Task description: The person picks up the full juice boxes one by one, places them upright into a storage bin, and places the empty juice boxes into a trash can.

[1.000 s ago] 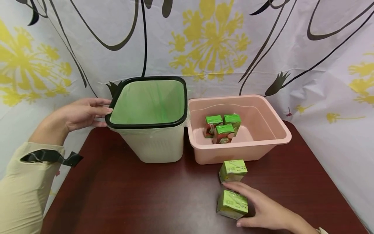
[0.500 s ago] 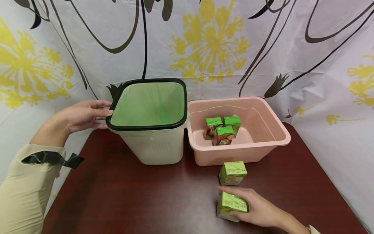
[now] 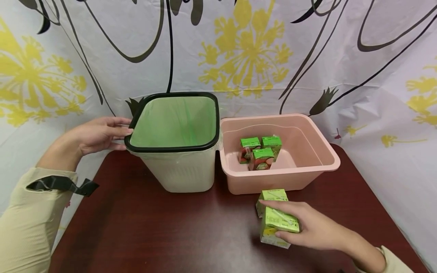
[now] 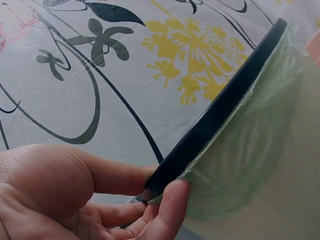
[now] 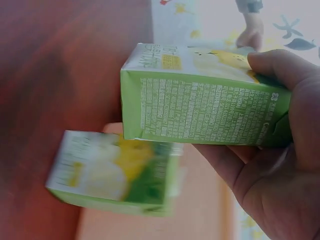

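My right hand (image 3: 319, 227) grips a light green juice box (image 3: 277, 231) between thumb and fingers, lifted a little over the table. In the right wrist view the printed side of this juice box (image 5: 200, 107) faces the camera. Just behind it stands a second green juice box (image 3: 275, 194), partly covered by my fingers in the head view. At the left, my left hand (image 3: 97, 137) pinches the black rim of a whitish trash bin (image 3: 186, 172) lined with a green bag. The left wrist view shows thumb and fingers on either side of that rim (image 4: 220, 112).
A pink plastic basin (image 3: 269, 185) stands right of the bin, close beside it. Inside are three small drink boxes (image 3: 262, 158) with green tops. The dark red wooden table (image 3: 164, 235) ends against a flower-patterned curtain (image 3: 252, 57) behind and at the sides.
My right hand has closed around the nearer juice box and raised it, shifting it slightly right and toward the second box. The left hand stays at the bin's rim.
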